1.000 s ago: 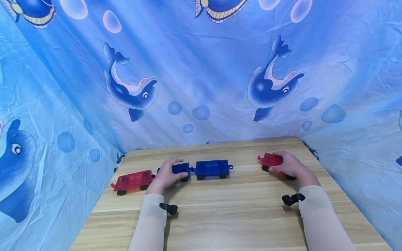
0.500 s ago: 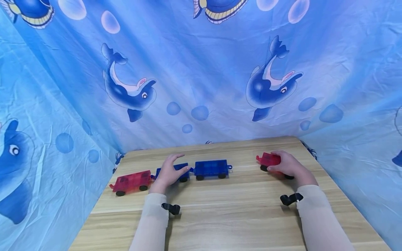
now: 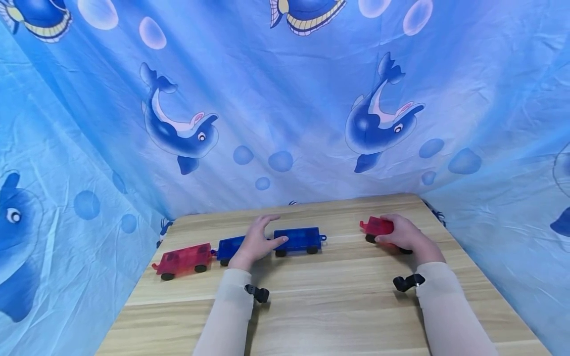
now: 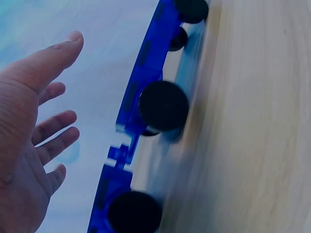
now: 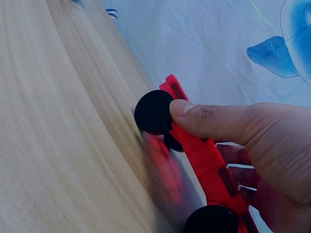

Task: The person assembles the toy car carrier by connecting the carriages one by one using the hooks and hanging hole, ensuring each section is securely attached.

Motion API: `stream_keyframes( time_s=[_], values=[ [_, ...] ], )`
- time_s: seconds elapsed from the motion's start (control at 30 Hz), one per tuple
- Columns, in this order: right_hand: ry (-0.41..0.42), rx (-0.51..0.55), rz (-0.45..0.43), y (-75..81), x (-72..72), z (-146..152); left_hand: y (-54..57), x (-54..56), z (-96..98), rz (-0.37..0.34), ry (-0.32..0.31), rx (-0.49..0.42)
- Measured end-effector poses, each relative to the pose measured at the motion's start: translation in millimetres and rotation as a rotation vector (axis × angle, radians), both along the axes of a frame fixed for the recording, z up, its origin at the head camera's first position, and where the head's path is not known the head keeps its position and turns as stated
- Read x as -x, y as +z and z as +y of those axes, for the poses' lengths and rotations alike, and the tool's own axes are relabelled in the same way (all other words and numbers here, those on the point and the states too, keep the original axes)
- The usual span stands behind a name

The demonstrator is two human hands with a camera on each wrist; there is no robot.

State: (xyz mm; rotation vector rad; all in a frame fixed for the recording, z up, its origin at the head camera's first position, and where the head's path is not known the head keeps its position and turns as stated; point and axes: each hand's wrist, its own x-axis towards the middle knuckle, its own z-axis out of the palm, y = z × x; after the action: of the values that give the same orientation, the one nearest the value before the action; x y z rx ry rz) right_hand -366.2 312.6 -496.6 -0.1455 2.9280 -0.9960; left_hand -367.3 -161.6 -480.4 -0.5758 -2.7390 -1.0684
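Three toy train cars stand coupled in a row on the wooden table (image 3: pixel 320 306): a red car (image 3: pixel 186 260) at the left, a blue car (image 3: pixel 230 248) in the middle, and another blue car (image 3: pixel 297 239) at the right with a ring at its free end. Above the joint between the blue cars hovers my left hand (image 3: pixel 258 242), fingers spread, holding nothing; the left wrist view shows it apart from them. At the table's right, my right hand (image 3: pixel 406 234) grips a second red car (image 3: pixel 377 226) between thumb and fingers. Its hook points left, toward the row.
Behind the table hangs a blue curtain (image 3: pixel 285 99) with dolphins printed on it, close to the back edge and both sides. Bare tabletop lies between the right blue car and the held red car. Black camera mounts sit on both wrists.
My left hand has let go of the middle blue car, lifted slightly and shifted right toward the other blue car. My right hand still grips the red car, nearly unmoved.
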Motion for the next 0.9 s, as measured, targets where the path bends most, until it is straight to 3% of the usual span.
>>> stream_keyframes(
  time_s=[0.53,0.9],
  values=[
    [0.003,0.009,-0.006,-0.6,1.1,-4.1,-10.8,2.8,49.7,0.050,-0.074,0.097],
    [-0.007,0.013,-0.004,-0.5,1.8,-8.0,-12.4,3.2,69.6,0.009,-0.075,0.149]
  ],
)
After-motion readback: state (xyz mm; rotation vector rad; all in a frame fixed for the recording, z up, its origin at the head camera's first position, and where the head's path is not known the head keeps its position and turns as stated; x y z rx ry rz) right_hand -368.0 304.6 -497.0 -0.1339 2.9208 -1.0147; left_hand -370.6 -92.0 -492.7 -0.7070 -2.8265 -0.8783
